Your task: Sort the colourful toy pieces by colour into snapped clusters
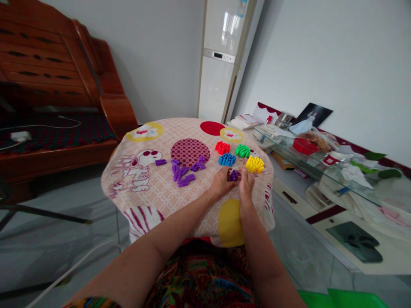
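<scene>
My left hand and my right hand meet over the near right part of a small table covered by a patterned cloth. Together they pinch a small clump of purple plastic pieces between the fingertips. Loose purple pieces lie scattered on the cloth to the left of my hands. Beyond my hands sit sorted clusters: red, green, blue and yellow.
A wooden bench stands at the left with a cable on its seat. A tall white air conditioner stands behind the table. A cluttered glass shelf runs along the right wall. A white cord crosses the floor.
</scene>
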Available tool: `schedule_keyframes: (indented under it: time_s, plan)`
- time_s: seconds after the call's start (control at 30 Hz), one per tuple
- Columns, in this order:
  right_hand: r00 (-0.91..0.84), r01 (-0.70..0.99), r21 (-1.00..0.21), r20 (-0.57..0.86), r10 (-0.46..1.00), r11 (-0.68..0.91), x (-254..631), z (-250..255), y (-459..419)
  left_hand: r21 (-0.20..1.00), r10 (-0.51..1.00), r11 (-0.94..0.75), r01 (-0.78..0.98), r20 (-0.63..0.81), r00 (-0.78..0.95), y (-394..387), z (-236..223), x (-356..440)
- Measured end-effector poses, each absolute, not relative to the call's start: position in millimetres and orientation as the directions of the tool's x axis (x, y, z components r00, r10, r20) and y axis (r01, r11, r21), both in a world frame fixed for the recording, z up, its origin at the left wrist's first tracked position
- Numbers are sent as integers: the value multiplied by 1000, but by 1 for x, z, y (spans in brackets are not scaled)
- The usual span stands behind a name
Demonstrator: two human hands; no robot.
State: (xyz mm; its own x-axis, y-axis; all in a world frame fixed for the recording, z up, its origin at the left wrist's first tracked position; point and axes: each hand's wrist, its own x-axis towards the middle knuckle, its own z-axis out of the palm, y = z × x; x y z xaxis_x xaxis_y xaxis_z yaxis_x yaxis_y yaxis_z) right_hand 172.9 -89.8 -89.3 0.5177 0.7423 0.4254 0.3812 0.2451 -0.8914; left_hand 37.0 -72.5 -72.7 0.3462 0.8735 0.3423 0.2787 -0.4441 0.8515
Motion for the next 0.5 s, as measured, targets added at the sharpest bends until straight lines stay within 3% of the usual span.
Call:
schedule_keyframes:
  time_s: [0.1,0.23,0.37,0.5]
  plan:
    - [526,364,-900,411,744,240,171,-88,-92,765,829,-550,336,449,333,-67,-66,20]
    - [547,341,-911,392,739,231,168,-86,-94,559,809,-537,632,552,200,-49,-50,-14]
    - [556,324,-914,392,733,243,167,-84,-93,421,889,-361,832,424,171,-29,-50,-42]
    - [544,326,-910,401,737,255,168,-85,-92,389,923,-329,860,327,205,-21,-59,-53]
